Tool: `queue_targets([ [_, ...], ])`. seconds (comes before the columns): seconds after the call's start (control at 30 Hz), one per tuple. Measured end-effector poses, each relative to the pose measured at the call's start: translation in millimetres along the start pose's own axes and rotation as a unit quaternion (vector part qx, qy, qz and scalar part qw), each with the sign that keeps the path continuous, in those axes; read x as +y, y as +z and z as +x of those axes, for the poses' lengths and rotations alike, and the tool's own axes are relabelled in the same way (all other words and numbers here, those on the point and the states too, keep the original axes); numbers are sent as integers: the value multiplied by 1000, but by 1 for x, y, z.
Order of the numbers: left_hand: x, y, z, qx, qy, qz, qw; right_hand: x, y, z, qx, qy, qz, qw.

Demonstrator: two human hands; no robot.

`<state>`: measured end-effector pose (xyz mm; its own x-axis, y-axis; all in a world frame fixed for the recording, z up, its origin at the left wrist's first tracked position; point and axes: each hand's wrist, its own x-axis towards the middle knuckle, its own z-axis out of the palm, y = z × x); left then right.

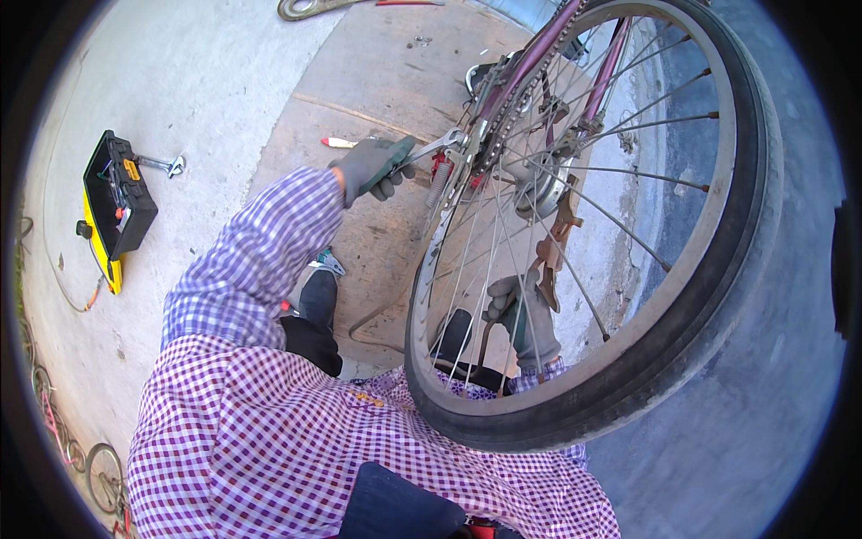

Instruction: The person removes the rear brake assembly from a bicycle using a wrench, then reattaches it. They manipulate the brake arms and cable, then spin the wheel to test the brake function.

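Observation:
A bicycle rear wheel [709, 296] with a black tyre and thin spokes stands upturned in front of me, its hub [537, 184] near the maroon frame [530, 63] and chain. My left hand [373, 169], in a grey glove, grips the green handle of a metal wrench [431, 148] whose head sits at the axle on the near side of the wheel. My right hand [525, 314], also gloved, is seen through the spokes and holds a dark-handled tool [549, 256] that reaches up toward the hub.
A black and yellow toolbox [115, 208] lies open on the concrete at the left, an adjustable wrench [166, 164] beside it. A red-handled tool [338, 142] lies behind my left hand. Pliers [328, 262] lie by my shoe. Small bicycles [81, 449] show at the lower left.

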<state>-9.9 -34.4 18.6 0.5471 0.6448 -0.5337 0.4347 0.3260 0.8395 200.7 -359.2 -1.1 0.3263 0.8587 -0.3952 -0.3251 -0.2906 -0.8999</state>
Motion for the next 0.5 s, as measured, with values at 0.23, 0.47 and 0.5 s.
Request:
queue_targets([
  [0.23,-8,26,-89,49,157,-14,986,10,-39,22,-8,48,58,997],
  [0.47,56,47,-116,-17,320,73,944,13,-48,32,-58,60,86,993],
  [0.5,68,44,-114,-11,349,126,929,12,-43,30,-42,59,75,995],
])
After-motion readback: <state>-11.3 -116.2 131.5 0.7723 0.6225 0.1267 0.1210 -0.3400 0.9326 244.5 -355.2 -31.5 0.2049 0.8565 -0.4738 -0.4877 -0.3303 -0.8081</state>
